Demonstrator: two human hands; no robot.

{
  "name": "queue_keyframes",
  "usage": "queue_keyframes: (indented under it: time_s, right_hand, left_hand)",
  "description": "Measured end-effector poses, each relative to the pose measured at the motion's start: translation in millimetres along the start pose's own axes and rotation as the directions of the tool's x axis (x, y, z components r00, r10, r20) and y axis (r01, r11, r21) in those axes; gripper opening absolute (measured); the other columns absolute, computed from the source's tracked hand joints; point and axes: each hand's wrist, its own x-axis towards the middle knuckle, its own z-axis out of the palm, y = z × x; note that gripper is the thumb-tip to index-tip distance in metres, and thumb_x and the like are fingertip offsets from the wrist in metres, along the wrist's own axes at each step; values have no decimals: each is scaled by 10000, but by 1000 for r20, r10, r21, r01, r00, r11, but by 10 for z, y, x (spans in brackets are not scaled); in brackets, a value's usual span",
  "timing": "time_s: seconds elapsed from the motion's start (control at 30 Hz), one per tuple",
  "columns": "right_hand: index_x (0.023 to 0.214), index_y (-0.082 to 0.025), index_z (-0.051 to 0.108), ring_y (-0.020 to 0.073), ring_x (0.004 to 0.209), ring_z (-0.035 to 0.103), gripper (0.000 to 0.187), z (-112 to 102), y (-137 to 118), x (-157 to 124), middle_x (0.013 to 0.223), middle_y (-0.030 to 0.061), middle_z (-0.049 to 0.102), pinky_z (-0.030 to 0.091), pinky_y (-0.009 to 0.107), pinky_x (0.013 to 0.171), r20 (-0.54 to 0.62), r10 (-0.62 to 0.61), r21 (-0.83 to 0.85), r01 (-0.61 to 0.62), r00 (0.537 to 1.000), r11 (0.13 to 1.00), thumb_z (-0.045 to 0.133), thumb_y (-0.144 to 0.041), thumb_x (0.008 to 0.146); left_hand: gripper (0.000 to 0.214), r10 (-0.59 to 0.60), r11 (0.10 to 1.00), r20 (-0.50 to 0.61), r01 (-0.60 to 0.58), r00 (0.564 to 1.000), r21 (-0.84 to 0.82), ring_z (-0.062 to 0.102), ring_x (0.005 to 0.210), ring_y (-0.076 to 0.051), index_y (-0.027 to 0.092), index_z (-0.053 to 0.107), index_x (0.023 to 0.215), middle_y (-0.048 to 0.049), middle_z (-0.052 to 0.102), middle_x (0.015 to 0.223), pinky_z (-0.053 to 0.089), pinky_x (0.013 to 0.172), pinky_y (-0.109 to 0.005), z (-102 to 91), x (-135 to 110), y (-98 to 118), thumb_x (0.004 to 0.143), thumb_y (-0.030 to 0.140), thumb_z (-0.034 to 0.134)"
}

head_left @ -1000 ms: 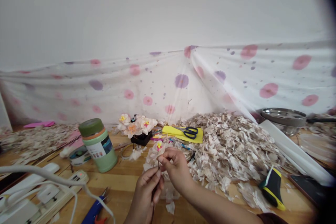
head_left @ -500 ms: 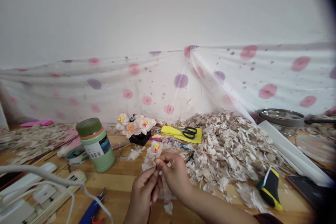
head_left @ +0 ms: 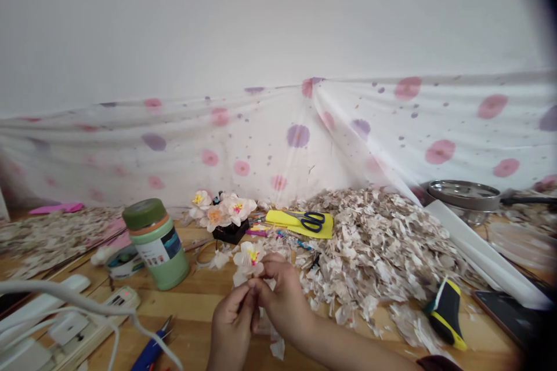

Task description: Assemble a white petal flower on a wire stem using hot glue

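Observation:
Both my hands meet low in the middle of the view. Between them rises a white artificial flower (head_left: 249,259) with a yellow and pink centre. My left hand (head_left: 235,312) is closed below the bloom, thumb and fingers pinched where a stem would be; the stem itself is hidden. Right against it, my right hand (head_left: 281,295) pinches just under the petals. Behind them, similar finished-looking flowers (head_left: 230,210) stand in a black holder (head_left: 230,232). A large heap of dry whitish petals (head_left: 383,249) spreads to the right of my hands.
Dark-handled scissors (head_left: 311,221) lie on a yellow sheet (head_left: 324,231). A green jar (head_left: 160,255) stands left, near a power strip (head_left: 93,324) with cables and blue-handled pliers (head_left: 150,351). At right are a black-yellow tool (head_left: 448,313), a phone (head_left: 507,316) and a metal pan (head_left: 465,194).
The flower has turned and moved slightly left and down, its face now showing more fully. Both hands have shifted a little left with it and stay pinched. The view has moved slightly.

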Motion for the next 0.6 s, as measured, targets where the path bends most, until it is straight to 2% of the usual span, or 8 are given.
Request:
queue_keyframes:
  time_s: [0.1, 0.17, 0.23, 0.3, 0.37, 0.43, 0.53, 0.6]
  right_hand:
    - [528, -177, 540, 146, 702, 508, 233, -37, -17, 16, 636, -7, 544, 384, 247, 684, 21, -47, -13, 47, 999, 999, 578, -71, 732]
    - [542, -179, 557, 151, 681, 511, 227, -89, -62, 48, 631, 1, 547, 389, 255, 664, 0, -30, 19, 30, 1000, 999, 592, -149, 764]
    - [580, -181, 574, 153, 649, 513, 226, -167, -126, 95, 624, 4, 556, 394, 260, 638, -34, 32, 140, -27, 999, 990, 608, -266, 787]
    - [628, -178, 583, 150, 620, 512, 252, -273, -192, 139, 618, 6, 573, 398, 260, 617, -39, 109, 317, -91, 993, 944, 617, -376, 781]
    - [655, -170, 583, 133, 580, 492, 300, -403, -238, 147, 617, 11, 590, 391, 249, 589, -24, 168, 445, -141, 985, 885, 636, -448, 755]
    - [644, -159, 579, 109, 539, 454, 337, -542, -248, 88, 606, 9, 584, 363, 231, 555, -14, 218, 490, -183, 976, 852, 657, -474, 735]
    - [694, -147, 606, 84, 507, 400, 330, -726, -185, -128, 587, -12, 543, 307, 212, 522, 12, 306, 540, -264, 952, 799, 677, -468, 730]
    - [755, -144, 626, 81, 504, 385, 322, -813, -114, -317, 584, -20, 523, 279, 209, 516, 33, 364, 578, -315, 931, 753, 682, -460, 733]
  left_hand:
    - [427, 8, 1000, 13, -8, 1000, 2, 350, 362, -91, 172, 631, 567, 59, 418, 380, 261, 374, -214, 13, 2, 18, 681, 583, 645]
    - [359, 38, 998, 7, -37, 999, -49, 411, 385, -110, 173, 709, 721, 34, 506, 436, 301, 374, -220, 13, 1, 54, 701, 528, 661]
    - [372, 71, 986, 1, -70, 997, -149, 519, 476, -149, 189, 733, 902, -17, 631, 573, 384, 426, -242, -5, 9, 84, 729, 506, 646]
    - [436, 80, 968, 23, -72, 997, -240, 600, 593, -199, 199, 730, 978, -67, 702, 704, 454, 504, -280, -38, 29, 92, 736, 542, 615]
    - [462, 77, 961, 55, -59, 996, -271, 635, 668, -237, 198, 746, 945, -92, 726, 745, 490, 559, -312, -66, 52, 78, 710, 574, 619]
    - [445, 74, 962, 31, -63, 997, -265, 648, 702, -246, 201, 758, 900, -91, 735, 749, 504, 602, -317, -76, 61, 57, 698, 576, 629]
    - [400, 84, 975, -59, -95, 995, -201, 637, 703, -210, 215, 762, 850, -54, 731, 733, 492, 640, -271, -69, 40, 38, 710, 563, 626]
    - [362, 84, 986, -62, -92, 995, -142, 622, 693, -185, 221, 759, 820, -28, 722, 711, 485, 648, -238, -67, 20, 32, 689, 545, 662]
